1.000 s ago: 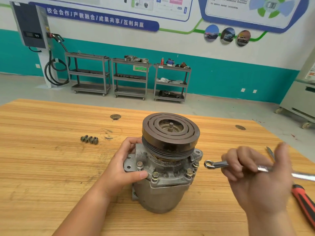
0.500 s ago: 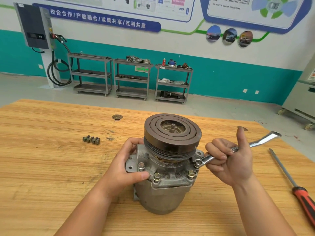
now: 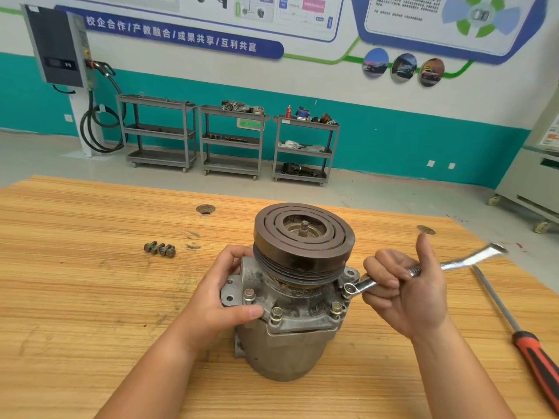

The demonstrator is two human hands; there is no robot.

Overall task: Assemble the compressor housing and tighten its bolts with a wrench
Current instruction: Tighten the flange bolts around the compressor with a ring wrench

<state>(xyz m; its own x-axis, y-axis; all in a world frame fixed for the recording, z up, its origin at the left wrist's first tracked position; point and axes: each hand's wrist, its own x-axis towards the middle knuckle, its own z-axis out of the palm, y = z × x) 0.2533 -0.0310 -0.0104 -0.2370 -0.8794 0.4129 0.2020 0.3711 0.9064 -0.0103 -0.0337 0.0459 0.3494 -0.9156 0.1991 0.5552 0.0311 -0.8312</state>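
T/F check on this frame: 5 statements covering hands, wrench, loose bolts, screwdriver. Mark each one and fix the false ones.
1. The left hand grips the grey metal compressor housing at its flange. True.
2. The right hand holds the silver ring wrench, ring end on a flange bolt at the housing's right side. True.
3. The red-and-black-handled screwdriver lies left of the housing. False: it lies on the wooden table to the right, untouched.
4. The loose dark bolts sit in a metal tray. False: they lie bare on the table, left of the housing.
5. The dark grooved pulley faces upward on top of the housing. True.
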